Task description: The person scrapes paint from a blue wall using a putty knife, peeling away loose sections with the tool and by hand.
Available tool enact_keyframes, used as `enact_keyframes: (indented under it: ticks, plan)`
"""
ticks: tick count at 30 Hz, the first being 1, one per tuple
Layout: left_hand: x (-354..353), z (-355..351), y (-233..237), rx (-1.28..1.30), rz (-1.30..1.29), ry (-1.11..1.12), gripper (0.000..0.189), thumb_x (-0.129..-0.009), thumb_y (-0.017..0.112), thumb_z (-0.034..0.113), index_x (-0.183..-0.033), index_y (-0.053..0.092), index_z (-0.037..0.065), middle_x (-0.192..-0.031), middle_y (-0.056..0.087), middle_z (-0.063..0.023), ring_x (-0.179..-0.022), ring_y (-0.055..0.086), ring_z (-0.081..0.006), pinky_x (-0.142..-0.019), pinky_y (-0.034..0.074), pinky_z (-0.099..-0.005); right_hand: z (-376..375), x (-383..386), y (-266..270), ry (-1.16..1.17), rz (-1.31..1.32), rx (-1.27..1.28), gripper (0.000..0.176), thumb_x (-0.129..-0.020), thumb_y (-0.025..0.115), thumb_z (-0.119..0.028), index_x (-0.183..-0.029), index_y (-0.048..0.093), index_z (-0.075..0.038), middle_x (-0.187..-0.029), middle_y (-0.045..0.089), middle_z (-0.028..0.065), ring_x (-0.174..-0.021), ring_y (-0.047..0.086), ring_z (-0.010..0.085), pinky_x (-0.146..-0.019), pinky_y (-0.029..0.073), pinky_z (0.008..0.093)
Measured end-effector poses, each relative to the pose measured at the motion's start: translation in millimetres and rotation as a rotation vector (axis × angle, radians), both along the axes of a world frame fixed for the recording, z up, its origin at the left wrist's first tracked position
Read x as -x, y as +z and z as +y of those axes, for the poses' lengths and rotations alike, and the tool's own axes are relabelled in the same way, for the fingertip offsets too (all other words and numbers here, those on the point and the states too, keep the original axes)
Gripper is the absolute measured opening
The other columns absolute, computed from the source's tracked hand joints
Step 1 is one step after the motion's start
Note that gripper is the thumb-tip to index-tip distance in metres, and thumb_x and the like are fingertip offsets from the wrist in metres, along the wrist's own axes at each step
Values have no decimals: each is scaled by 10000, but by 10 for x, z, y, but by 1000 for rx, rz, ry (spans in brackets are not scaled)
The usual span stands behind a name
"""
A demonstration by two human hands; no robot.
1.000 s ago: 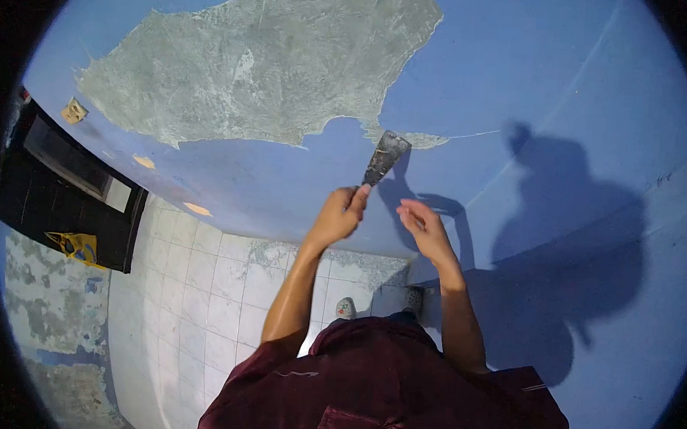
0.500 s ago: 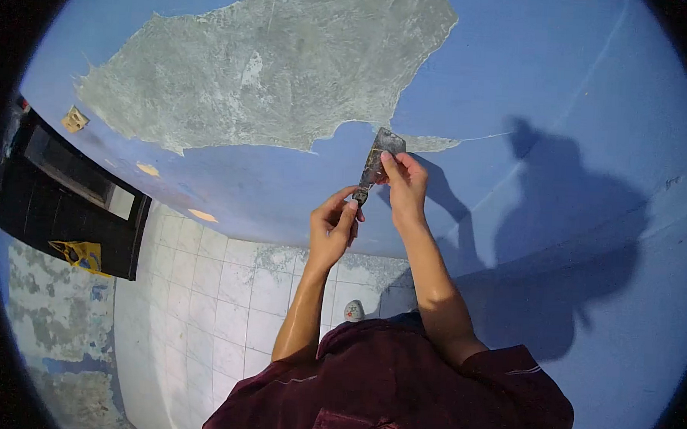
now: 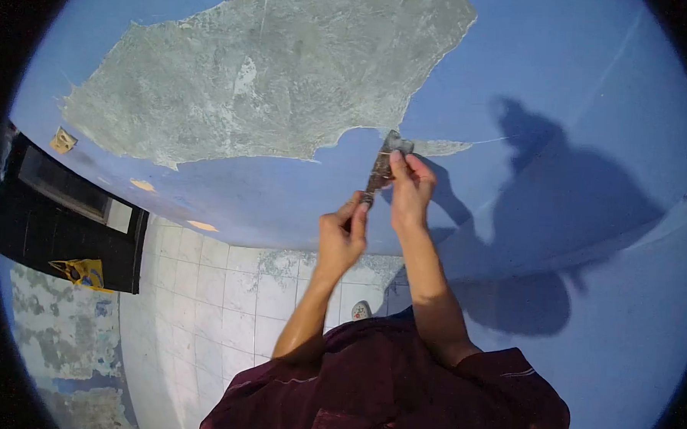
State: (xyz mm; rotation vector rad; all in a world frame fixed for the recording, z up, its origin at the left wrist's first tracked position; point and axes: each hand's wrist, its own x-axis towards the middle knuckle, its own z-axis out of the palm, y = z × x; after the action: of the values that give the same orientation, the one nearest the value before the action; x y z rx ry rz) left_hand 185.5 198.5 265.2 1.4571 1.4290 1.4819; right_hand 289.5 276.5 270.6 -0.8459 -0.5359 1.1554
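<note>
A worn, dark putty knife [image 3: 382, 164] is held in front of the blue wall [image 3: 564, 78], its blade pointing up. My left hand [image 3: 343, 234] is closed around the handle, which its fingers mostly hide. Higher up, my right hand [image 3: 410, 188] pinches the blade near its broad end, thumb on the near face. The blade's tip overlaps the lower edge of a large bare grey patch [image 3: 288, 74] where paint is gone. Right of the blade, a narrow grey strip [image 3: 442, 147] of bare wall tapers to a point.
White floor tiles [image 3: 233, 286] lie below, with the tip of a shoe [image 3: 361, 310] showing. At the left are a dark door frame [image 3: 68, 210], a yellow bag [image 3: 86, 273] and a socket box [image 3: 63, 140] on the wall. My shadow [image 3: 566, 201] falls at the right.
My left hand has turned and its fingers have closed further over the putty knife's handle. My right hand stays on the blade. The view has shifted slightly.
</note>
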Motion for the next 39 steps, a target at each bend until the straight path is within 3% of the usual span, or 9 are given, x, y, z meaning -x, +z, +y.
enact_keyframes:
  ticks: [5,10,12,14,17,21,24,32,39]
  plan:
    - [18,-57,192,-105,146,-2,276,-903,576,95,-1068,615,-123,-540,538,-88,-499,430,-43,-434,350,-241,-60,65,157,-36,223,34,130,-863,674,-92,-911,582,-14,-807,595,31,-773,574,133,-726,452,268]
    - [-78,-18,83,-54,101,2,263,-899,582,77,-1058,618,-129,-557,549,-41,-512,440,-35,-427,342,-243,23,64,50,-167,181,105,161,-844,706,-129,-831,601,-8,-800,590,28,-745,539,111,-668,428,268]
    - [-175,-33,24,53,-132,-69,291,-916,585,122,-1096,621,-104,-607,533,16,-551,470,-30,-464,359,-205,38,-117,-10,12,-62,74,396,-811,750,-153,-1045,492,34,-905,567,61,-836,543,142,-759,459,287]
    - [-65,3,100,39,-88,-65,294,-909,598,121,-1086,621,-113,-612,549,7,-565,474,-32,-469,366,-209,45,-6,-6,-17,-16,44,369,-813,750,-168,-1015,514,31,-916,570,62,-821,535,133,-736,450,271]
    - [168,117,198,-215,234,2,232,-874,607,62,-1021,640,-115,-543,559,-166,-439,402,-46,-397,324,-253,107,79,-126,17,148,-37,283,-830,733,-173,-963,556,2,-837,579,40,-738,534,120,-660,440,262]
    - [153,110,165,-128,210,-29,242,-878,616,83,-1041,643,-93,-505,503,-100,-444,380,-47,-398,302,-252,39,5,-44,97,125,-131,223,-851,709,-211,-842,591,-23,-773,573,7,-672,530,108,-607,443,267]
    - [189,65,242,-142,227,-37,242,-880,621,90,-1051,647,-78,-497,472,-79,-450,369,-41,-401,292,-248,-122,-246,-12,265,-8,-82,231,-869,685,-241,-841,623,-21,-822,621,24,-756,586,107,-651,463,255]
    - [379,133,213,-174,290,-41,239,-876,627,97,-1039,651,-76,-518,528,-135,-442,393,-60,-407,310,-260,-750,-1057,-1069,622,-1187,189,618,-790,695,-494,-1103,616,33,-1083,634,194,-1081,578,306,-924,437,416]
    - [470,217,269,-226,363,-91,209,-868,639,111,-1001,663,-49,-567,544,-187,-434,423,-102,-434,352,-275,-1050,-1107,-1444,777,-1245,269,663,-791,671,-532,-1159,596,14,-1188,586,217,-1154,533,347,-959,418,430]
